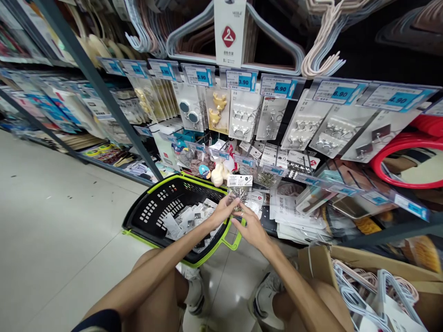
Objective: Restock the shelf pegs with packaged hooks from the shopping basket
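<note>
Both hands meet low in front of the shelf, at the basket's right rim. My left hand (224, 211) is closed with its fingertips on a small clear packet of metal hooks (239, 193) under a white header card. My right hand (253, 229) pinches the lower part of the same packet; its fingertips are partly hidden. Beneath my left forearm stands a black shopping basket (136, 210) with a green rim and handle. Several small carded packets (188, 221) lie in it. Behind the hands, similar hook packets (266, 179) hang on the lower pegs.
Carded wall hooks (242, 113) hang in a row under price labels. Hangers (194, 30) fill the level above. A cardboard box (316, 265) of hangers stands at my right knee. A red-framed mirror (377, 161) sits far right. A slanted shelf post (100, 87) rises at left.
</note>
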The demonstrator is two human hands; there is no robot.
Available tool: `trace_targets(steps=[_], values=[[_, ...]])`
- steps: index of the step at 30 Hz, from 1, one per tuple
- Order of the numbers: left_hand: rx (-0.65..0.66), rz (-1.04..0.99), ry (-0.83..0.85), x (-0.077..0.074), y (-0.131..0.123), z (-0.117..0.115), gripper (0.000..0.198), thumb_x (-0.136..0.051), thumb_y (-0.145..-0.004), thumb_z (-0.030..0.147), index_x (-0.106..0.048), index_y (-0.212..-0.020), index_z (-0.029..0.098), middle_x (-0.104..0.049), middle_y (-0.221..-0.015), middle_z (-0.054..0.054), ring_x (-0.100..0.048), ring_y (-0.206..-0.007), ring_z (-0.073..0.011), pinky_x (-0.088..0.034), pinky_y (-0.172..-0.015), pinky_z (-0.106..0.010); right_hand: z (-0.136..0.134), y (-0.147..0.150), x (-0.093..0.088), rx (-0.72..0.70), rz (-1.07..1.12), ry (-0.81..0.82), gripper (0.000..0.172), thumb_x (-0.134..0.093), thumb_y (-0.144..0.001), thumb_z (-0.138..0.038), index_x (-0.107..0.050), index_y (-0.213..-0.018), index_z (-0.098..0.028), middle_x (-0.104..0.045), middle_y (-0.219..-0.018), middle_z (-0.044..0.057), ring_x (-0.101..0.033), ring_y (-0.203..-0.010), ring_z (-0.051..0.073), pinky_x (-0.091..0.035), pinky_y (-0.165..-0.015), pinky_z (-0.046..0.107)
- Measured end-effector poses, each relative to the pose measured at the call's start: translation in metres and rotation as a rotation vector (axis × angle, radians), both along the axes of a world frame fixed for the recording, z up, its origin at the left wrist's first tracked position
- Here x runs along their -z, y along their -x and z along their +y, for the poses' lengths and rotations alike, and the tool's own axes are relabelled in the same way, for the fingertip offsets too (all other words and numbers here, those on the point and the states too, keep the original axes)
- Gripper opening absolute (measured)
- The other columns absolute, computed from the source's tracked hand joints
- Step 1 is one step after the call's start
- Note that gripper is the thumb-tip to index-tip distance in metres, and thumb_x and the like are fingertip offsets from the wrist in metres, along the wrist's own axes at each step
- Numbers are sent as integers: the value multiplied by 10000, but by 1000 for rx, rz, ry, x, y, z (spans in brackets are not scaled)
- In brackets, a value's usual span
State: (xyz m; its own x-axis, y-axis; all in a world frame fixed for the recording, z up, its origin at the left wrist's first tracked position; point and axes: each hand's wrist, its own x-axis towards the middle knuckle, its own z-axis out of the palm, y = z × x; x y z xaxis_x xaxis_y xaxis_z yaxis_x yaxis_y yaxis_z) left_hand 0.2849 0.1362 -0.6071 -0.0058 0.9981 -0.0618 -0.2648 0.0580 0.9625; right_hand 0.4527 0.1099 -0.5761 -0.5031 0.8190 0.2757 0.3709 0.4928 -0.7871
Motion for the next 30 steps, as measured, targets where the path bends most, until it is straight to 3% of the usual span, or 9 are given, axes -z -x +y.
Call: trace_targets(steps=[7, 11, 14, 16, 21, 23, 26, 28, 30], values=[[68, -157, 72, -7, 12, 3, 568, -751, -824, 561, -637, -1230, 181, -750, -1060, -101, -713, -866, -214, -599, -706, -324, 25, -9, 6, 441, 283, 2, 330, -600, -932, -417, -659, -1173, -200, -703, -1194, 124, -653, -1067, 248, -510, -968, 423], [157, -129, 78, -13, 9, -3, 567, -745, -837, 548, -631, -1250, 177, -746, -1090, -117, -716, -848, -208, -600, -646, -297, 35, -14, 21, 397, 405, 339, 430, -680, -839, -541, -642, -1106, -206, -732, -1033, 92, -686, -886, 250, -560, -751, 376], [168, -112, 92, -12, 5, -3, 588, -770, -806, 556, -641, -1230, 170, -739, -1104, -125, -711, -839, -218, -597, -624, -305, 36, -12, 29, 361, 433, 416, 405, -689, -818, -540, -632, -1042, -207, -725, -987, 76, -682, -835, 239, -550, -662, 338], [137, -86, 114, -8, 4, 0, 588, -773, -793, 568, -651, -1199, 159, -733, -1094, -127, -704, -863, -226, -597, -668, -327, 37, -12, 30, 365, 431, 400, 394, -682, -825, -526, -632, -1043, -201, -725, -984, 74, -683, -832, 229, -552, -682, 336], [-279, 190, 20, -1, 3, 2, 531, -847, -717, 514, -674, -1087, 174, -698, -1141, -109, -652, -1064, -236, -529, -947, -373, 26, -9, 21, 505, 335, 220, 345, -639, -878, -487, -634, -1069, -200, -736, -973, 79, -696, -837, 225, -565, -729, 356], [-157, 125, -22, -2, 0, -2, 501, -817, -745, 543, -699, -1083, 193, -680, -1227, -116, -623, -1163, -250, -503, -997, -375, 15, -5, 17, 498, 260, 107, 340, -629, -900, -459, -630, -1129, -208, -742, -991, 81, -703, -840, 229, -573, -744, 373], [31, -130, 65, -6, -6, -9, 509, -753, -798, 592, -710, -1116, 197, -695, -1221, -116, -645, -1142, -242, -530, -935, -341, -2, 5, 15, 244, 164, -59, 356, -663, -899, -397, -642, -1212, -229, -720, -1195, 110, -687, -1080, 265, -555, -939, 436], [-12, -237, 114, -8, -7, -9, 508, -784, -782, 566, -707, -1100, 177, -727, -1135, -105, -682, -1034, -217, -546, -843, -295, -5, 10, 15, 105, 133, -119, 278, -636, -921, -355, -685, -1172, -245, -690, -1285, 103, -624, -1230, 269, -487, -1069, 458], [-44, -282, 153, -10, -4, -6, 499, -834, -747, 518, -710, -1066, 154, -748, -1066, -101, -700, -937, -201, -547, -765, -268, 2, 10, 16, 167, 175, -118, 229, -578, -954, -342, -706, -1112, -239, -702, -1246, 101, -622, -1223, 259, -458, -1101, 469]])
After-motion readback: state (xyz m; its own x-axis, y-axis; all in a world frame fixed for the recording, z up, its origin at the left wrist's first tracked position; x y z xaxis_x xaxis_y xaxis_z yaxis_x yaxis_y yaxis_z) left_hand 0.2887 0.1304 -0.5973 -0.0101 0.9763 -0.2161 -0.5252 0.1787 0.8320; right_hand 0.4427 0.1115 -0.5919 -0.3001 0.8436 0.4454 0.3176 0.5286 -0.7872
